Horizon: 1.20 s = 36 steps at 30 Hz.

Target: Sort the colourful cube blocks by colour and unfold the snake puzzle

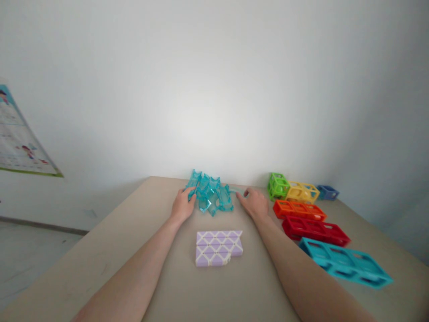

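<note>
A loose pile of translucent teal plastic pieces (213, 193) with notched edges lies at the far side of the table, close to the wall. My left hand (183, 205) is at the pile's left end, thumb and forefinger closed about the edge of one teal piece. On the other side, my right hand (255, 203) rests near the tabletop with thumb and forefinger apart. A pale, see-through strip (236, 191) shows just beyond its fingertips; whether they touch it is unclear. Nearer to me, between my forearms, lies a flat purple-and-white folded snake puzzle (217, 248).
Along the right stand open-frame plastic blocks: green (278, 186), yellow (302, 192), dark blue (327, 192), orange (299, 210), red (315, 230) and turquoise (345, 261). A white wall (214, 112) closes off the table's (134, 232) far edge. A poster (23, 138) hangs at left.
</note>
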Each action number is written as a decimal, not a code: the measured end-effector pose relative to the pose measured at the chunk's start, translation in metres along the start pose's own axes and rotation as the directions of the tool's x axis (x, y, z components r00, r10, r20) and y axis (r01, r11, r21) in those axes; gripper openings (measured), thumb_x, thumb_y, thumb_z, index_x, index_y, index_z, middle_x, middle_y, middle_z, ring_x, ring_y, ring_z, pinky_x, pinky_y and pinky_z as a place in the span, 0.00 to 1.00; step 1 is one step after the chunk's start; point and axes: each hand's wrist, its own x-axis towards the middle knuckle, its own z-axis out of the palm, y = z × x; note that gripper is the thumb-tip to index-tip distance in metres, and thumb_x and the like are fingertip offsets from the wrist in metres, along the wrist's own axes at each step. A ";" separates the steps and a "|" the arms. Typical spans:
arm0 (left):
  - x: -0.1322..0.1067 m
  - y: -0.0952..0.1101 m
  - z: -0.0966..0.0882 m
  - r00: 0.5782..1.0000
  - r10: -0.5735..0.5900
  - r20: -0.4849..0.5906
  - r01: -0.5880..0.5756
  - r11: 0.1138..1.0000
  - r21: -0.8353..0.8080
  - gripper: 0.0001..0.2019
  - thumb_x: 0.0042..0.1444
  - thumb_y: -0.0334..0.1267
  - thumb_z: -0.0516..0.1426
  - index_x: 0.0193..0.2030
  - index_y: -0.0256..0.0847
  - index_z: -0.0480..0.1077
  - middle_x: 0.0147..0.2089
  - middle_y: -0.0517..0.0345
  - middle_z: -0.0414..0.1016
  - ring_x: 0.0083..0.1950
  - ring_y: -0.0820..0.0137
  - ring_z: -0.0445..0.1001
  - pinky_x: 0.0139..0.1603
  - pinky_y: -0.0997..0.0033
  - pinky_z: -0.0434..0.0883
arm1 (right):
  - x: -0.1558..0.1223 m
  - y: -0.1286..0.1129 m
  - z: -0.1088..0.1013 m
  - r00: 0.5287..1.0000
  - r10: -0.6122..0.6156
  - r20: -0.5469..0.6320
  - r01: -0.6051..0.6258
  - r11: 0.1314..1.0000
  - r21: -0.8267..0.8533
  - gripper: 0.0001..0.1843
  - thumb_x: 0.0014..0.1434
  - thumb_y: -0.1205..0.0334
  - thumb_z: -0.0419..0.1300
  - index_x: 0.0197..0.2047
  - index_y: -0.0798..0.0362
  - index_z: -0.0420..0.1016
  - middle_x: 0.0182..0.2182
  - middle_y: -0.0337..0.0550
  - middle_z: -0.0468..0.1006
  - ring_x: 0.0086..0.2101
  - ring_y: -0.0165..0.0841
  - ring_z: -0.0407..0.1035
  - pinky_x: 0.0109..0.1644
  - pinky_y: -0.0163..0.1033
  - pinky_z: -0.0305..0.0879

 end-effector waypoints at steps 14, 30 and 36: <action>0.001 -0.001 0.000 0.999 0.012 0.032 -0.012 1.000 -0.015 0.17 0.59 0.37 0.54 0.55 0.43 0.70 0.52 0.48 0.71 0.52 0.61 0.72 0.55 0.60 0.69 | -0.007 -0.010 0.000 0.987 -0.134 0.094 0.123 0.986 0.114 0.16 0.61 0.55 0.52 0.39 0.51 0.80 0.33 0.47 0.81 0.38 0.38 0.75 0.41 0.35 0.63; -0.010 0.028 -0.020 0.926 0.184 -0.331 -0.198 0.980 -0.009 0.12 0.57 0.35 0.53 0.45 0.41 0.74 0.47 0.49 0.72 0.52 0.62 0.69 0.56 0.62 0.66 | -0.113 -0.008 -0.050 0.775 -0.625 0.094 0.533 0.726 0.434 0.24 0.58 0.45 0.56 0.51 0.52 0.72 0.43 0.48 0.73 0.44 0.39 0.67 0.49 0.42 0.61; -0.039 0.059 -0.026 0.867 0.393 0.307 -0.277 0.891 -0.359 0.12 0.60 0.41 0.51 0.35 0.39 0.75 0.29 0.58 0.75 0.30 0.71 0.70 0.32 0.73 0.65 | -0.121 -0.010 -0.073 0.592 -0.795 0.132 0.647 0.567 0.510 0.40 0.45 0.49 0.69 0.59 0.50 0.64 0.49 0.50 0.70 0.49 0.45 0.62 0.56 0.51 0.56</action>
